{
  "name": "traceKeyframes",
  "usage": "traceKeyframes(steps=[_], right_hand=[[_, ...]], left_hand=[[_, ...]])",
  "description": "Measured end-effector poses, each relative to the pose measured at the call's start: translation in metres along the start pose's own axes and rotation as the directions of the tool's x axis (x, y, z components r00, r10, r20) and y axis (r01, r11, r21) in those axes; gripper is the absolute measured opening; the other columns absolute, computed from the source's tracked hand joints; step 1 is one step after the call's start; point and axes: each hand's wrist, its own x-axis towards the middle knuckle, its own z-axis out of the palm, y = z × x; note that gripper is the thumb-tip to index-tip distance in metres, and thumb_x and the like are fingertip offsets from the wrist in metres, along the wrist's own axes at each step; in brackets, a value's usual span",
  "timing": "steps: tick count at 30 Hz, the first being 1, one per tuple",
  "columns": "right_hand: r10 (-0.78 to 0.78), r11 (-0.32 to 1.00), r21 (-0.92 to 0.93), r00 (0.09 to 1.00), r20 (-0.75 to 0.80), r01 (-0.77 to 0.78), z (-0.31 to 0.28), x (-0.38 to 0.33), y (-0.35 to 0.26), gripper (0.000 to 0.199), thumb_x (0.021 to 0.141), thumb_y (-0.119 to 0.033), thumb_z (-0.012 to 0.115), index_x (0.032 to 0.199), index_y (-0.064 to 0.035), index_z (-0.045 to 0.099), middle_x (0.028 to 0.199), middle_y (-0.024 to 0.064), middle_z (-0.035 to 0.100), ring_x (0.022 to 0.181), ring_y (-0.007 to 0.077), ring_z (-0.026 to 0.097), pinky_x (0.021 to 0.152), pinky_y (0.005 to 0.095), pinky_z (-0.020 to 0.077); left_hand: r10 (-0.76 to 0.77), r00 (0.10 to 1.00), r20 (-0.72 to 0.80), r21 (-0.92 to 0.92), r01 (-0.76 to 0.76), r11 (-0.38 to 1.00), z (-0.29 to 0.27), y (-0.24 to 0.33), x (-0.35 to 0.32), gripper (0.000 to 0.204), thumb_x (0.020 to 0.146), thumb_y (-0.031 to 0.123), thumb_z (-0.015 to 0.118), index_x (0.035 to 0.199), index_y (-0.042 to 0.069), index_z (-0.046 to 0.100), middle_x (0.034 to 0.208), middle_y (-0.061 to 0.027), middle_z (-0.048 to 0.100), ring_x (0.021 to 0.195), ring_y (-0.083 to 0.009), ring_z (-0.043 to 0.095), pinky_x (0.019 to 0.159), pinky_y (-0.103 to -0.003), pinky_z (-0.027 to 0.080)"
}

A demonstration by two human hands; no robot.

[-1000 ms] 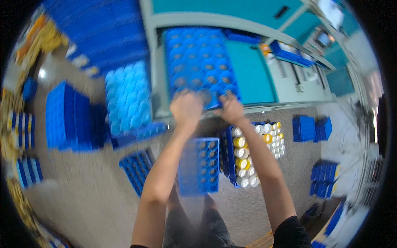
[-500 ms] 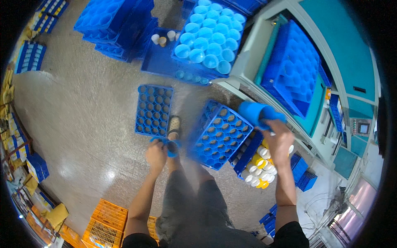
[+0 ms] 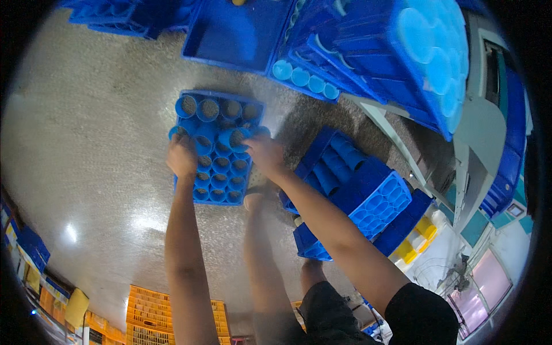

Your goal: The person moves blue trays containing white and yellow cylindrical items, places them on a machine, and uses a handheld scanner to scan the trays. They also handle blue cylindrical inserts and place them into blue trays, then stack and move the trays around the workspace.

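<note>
Beside your right side a second blue tray leans tilted on a stack of blue crates, with yellow pieces just past it. Toward the floor's far edge you have an open blue bin and a slanted rack of pale blue discs. Orange crates stand behind you.

Blue plastic tray; glossy speckled floor

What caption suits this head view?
Both hands, left hand and right hand, placing blue tubes into a blue floor crate.
</note>
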Motion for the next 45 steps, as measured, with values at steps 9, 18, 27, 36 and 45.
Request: traceKeyframes(steps=[9,18,27,36,45], right_hand=[[-0.035,0.999,0.034,0.97,0.239,0.028,-0.016,-0.011,-0.013,0.064,0.083,0.0,0.059,0.144,-0.007,0.044,0.128,0.0142,0.06,0.113,0.0312,0.06,0.092,0.041,0.0546],[0.176,0.935,0.304,0.983,0.053,-0.184,-0.139,-0.18,-0.026,0.041,0.084,-0.011,0.067,0.125,-0.0104,0.061,0.112,0.0092,0.064,0.103,0.0292,0.063,0.084,0.0415,0.0551],[0.426,0.869,0.461,0.747,-0.51,-0.181,-0.42,-0.379,0.044,0.03,0.088,-0.006,0.064,0.119,-0.0074,0.064,0.115,0.0171,0.065,0.094,0.0355,0.067,0.08,0.0415,0.0566],[0.301,0.932,0.145,0.486,-0.82,-0.333,-0.681,-0.313,0.188,0.061,0.073,0.006,0.068,0.13,-0.0139,0.055,0.134,0.0202,0.05,0.111,0.0389,0.06,0.088,0.0457,0.0532],[0.649,0.739,0.15,0.636,-0.417,-0.656,-0.705,-0.232,0.286,0.08,0.067,-0.002,0.077,0.139,-0.0209,0.046,0.137,0.0355,0.04,0.119,0.0457,0.055,0.09,0.0462,0.0557]], left_hand=[[-0.007,1.0,0.016,0.026,0.006,1.0,0.005,0.015,0.012,0.022,0.085,0.03,0.067,0.095,0.01,0.07,0.1,-0.0127,0.066,0.086,-0.0385,0.065,0.07,-0.049,0.053],[0.15,0.925,0.349,-0.357,-0.016,0.934,-0.097,0.137,-0.079,0.014,0.088,0.016,0.063,0.085,0.005,0.069,0.085,-0.0179,0.068,0.086,-0.0386,0.067,0.071,-0.047,0.052],[0.68,0.633,0.371,-0.587,-0.408,0.7,-0.26,0.455,-0.211,0.025,0.085,0.021,0.07,0.103,0.004,0.068,0.095,-0.0202,0.068,0.087,-0.0404,0.066,0.074,-0.047,0.052],[0.818,0.553,-0.157,-0.363,-0.803,0.473,-0.357,0.793,-0.148,0.08,0.075,-0.003,0.074,0.146,0.02,0.044,0.151,-0.0282,0.022,0.129,-0.0514,0.039,0.099,-0.049,0.046],[0.715,0.608,0.344,-0.247,-0.676,0.694,-0.295,0.871,-0.095,0.081,0.069,-0.013,0.068,0.141,0.017,0.047,0.145,-0.0338,0.024,0.119,-0.0575,0.044,0.097,-0.051,0.048]])
